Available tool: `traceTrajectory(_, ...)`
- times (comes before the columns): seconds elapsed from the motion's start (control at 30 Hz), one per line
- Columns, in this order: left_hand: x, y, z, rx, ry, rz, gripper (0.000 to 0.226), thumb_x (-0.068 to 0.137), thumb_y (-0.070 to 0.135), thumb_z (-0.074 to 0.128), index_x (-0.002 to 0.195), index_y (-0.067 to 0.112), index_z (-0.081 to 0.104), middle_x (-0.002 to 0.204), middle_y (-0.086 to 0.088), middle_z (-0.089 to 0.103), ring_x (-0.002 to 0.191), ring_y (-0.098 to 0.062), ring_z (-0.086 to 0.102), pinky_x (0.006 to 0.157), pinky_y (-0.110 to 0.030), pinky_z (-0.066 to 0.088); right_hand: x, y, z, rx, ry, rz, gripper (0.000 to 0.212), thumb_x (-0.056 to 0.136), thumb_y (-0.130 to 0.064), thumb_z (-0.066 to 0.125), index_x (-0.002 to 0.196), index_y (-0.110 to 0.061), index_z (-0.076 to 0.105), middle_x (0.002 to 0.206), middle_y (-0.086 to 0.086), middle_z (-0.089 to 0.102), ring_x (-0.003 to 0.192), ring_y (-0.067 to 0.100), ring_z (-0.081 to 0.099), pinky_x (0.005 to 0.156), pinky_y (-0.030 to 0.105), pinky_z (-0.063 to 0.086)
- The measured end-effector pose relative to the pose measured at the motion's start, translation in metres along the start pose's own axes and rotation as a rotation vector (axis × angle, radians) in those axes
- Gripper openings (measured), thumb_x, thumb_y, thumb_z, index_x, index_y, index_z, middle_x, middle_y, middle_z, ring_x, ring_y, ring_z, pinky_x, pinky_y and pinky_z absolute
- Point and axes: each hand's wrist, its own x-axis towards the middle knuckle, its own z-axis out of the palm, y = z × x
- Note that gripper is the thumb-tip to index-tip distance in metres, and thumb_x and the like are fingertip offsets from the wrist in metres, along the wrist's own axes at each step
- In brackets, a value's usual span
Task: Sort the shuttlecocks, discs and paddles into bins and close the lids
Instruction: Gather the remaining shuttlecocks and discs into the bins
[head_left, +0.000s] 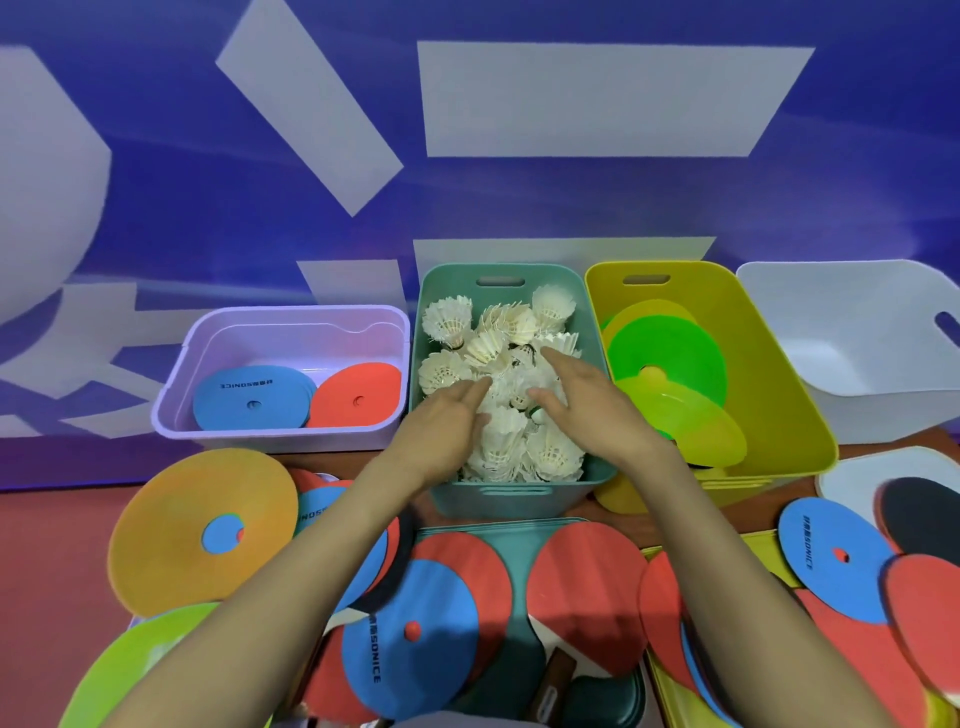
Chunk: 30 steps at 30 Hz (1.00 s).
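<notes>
A teal bin in the middle holds several white shuttlecocks. Both my hands reach into it: my left hand and my right hand lie with straight fingers on the pile, holding nothing. The lilac bin on the left holds a blue disc and a red disc. The yellow bin on the right holds green and yellow cone discs. In front lie an orange disc, a blue disc, red paddles and a black paddle.
A white bin stands at the far right. A teal lid lies under the discs and paddles in front of the teal bin, and a yellow lid lies to its right. A blue and white wall rises behind the bins.
</notes>
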Motion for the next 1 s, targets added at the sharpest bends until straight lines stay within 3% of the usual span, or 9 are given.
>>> traceTrajectory(0.1,0.001,0.004,0.005,0.079,-0.19,0.007,0.049,0.102,0.038,0.023,0.145,0.017,0.029,0.156,-0.009,0.019,0.144,-0.023,0.018,0.116,-0.04,0.018,0.0,0.002,0.013,-0.125,-0.152,-0.042,0.071,0.094,-0.052,0.042,0.151,-0.026,0.008,0.159,0.0,0.011,0.146,0.018,0.01,0.117,0.042,0.017)
traceTrajectory(0.2,0.0,0.001,0.005,0.095,-0.388,-0.066,0.044,0.104,0.033,0.021,0.139,0.013,0.039,0.157,-0.011,0.012,0.146,-0.022,0.009,0.116,-0.041,0.019,0.002,0.009,0.031,-0.138,-0.298,0.045,0.072,0.093,-0.056,0.042,0.15,-0.022,0.016,0.158,0.0,0.012,0.145,0.017,0.013,0.117,0.041,0.018)
traceTrajectory(0.33,0.006,0.001,0.003,0.071,-0.41,-0.063,0.042,0.104,0.029,0.023,0.138,0.012,0.041,0.155,-0.012,0.02,0.145,-0.022,0.01,0.116,-0.042,0.019,0.0,0.007,0.04,-0.086,-0.233,0.075,0.07,0.092,-0.055,0.045,0.148,-0.019,0.024,0.157,0.002,0.02,0.143,0.019,0.021,0.115,0.039,0.022)
traceTrajectory(0.43,0.006,0.001,0.004,-0.019,-0.319,-0.069,0.042,0.101,0.036,0.031,0.135,0.013,0.043,0.15,-0.01,0.03,0.14,-0.026,0.027,0.11,-0.042,0.029,-0.005,0.002,0.035,-0.069,-0.153,0.057,0.064,0.093,-0.047,0.049,0.146,-0.017,0.03,0.154,0.007,0.023,0.141,0.025,0.023,0.114,0.038,0.024)
traceTrajectory(0.57,-0.011,-0.002,0.0,-0.135,-0.111,-0.07,0.053,0.095,0.038,0.048,0.143,0.019,0.035,0.156,-0.005,0.015,0.141,-0.025,0.026,0.113,-0.037,0.027,-0.014,-0.007,0.028,-0.074,-0.038,-0.009,0.058,0.092,-0.04,0.054,0.142,-0.017,0.036,0.15,0.008,0.03,0.137,0.026,0.03,0.112,0.039,0.027)
traceTrajectory(0.77,-0.073,-0.022,-0.019,-0.3,0.284,-0.038,0.041,0.093,0.026,0.054,0.133,0.017,0.048,0.147,-0.003,0.032,0.135,-0.021,0.033,0.108,-0.031,0.03,-0.037,-0.056,0.026,0.042,0.145,-0.207,0.05,0.09,-0.03,0.06,0.135,-0.014,0.046,0.139,0.004,0.044,0.13,0.022,0.039,0.111,0.035,0.03)
traceTrajectory(1.0,-0.172,-0.091,-0.004,-0.329,0.372,-0.173,0.032,0.091,0.02,0.059,0.122,0.015,0.058,0.135,-0.004,0.046,0.123,-0.023,0.046,0.099,-0.037,0.043,-0.073,-0.145,0.079,0.146,0.051,-0.521,0.041,0.088,-0.027,0.057,0.126,-0.011,0.056,0.125,0.005,0.056,0.116,0.022,0.052,0.102,0.033,0.04)
